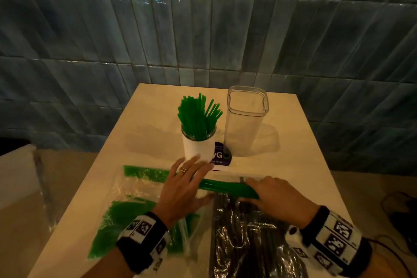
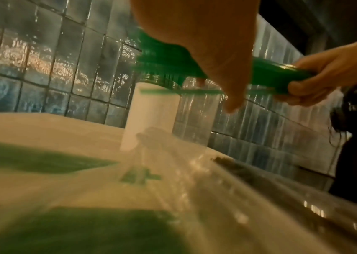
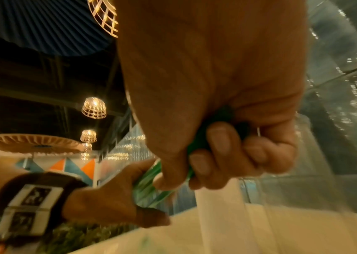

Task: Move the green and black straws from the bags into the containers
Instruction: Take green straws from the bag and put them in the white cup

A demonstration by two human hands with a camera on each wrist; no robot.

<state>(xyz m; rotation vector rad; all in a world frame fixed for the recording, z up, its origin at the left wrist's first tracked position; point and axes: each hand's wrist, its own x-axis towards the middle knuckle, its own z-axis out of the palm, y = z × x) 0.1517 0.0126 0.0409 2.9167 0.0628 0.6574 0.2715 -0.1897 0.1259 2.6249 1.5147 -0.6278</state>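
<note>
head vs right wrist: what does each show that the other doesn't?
Head only: black straws in their bag, the green bag, standing green straws in the white cup, the whole empty clear container.
Right wrist only: the right hand from below, fingers curled round the green bundle; ceiling lamps.
Both: both hands on the bundle, left hand, cup, table.

Cup point(image 1: 198, 149) w/ straws point(image 1: 198, 117) left of tall container point(image 1: 246, 124); two bags point(image 1: 135, 201) in front, on table point(image 1: 304, 153).
</note>
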